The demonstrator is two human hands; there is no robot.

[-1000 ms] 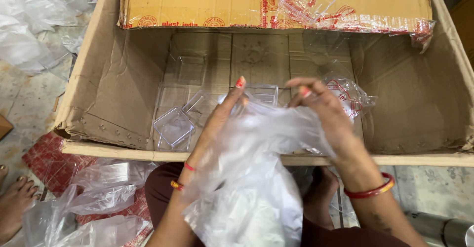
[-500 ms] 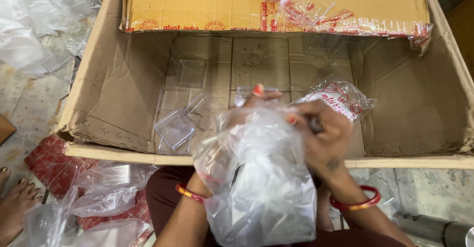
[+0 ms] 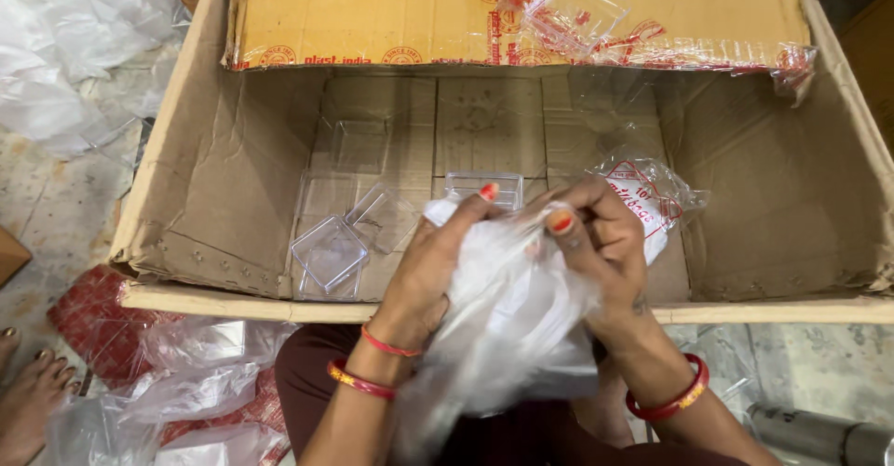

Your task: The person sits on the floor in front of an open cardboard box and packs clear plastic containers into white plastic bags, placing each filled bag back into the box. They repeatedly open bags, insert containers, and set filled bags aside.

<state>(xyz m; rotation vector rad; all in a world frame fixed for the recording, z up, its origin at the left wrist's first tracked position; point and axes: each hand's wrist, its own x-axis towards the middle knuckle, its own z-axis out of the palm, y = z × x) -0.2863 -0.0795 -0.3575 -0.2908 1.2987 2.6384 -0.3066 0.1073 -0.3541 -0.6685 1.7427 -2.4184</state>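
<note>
Large open brown cardboard box (image 3: 214, 196) on tiled floor (image 3: 56, 196); clear square plastic containers (image 3: 331, 252) inside at 9 o'clock.

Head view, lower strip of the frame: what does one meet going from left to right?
Bare foot → crumpled clear plastic bags on the floor → left hand → right hand → grey metal cylinder.

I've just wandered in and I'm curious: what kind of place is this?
Probably a small packing workshop, worked at floor level. A large open cardboard carton holds clear plastic boxes, loose plastic bags lie on the stone floor, and both hands grip a clear bag.
</note>
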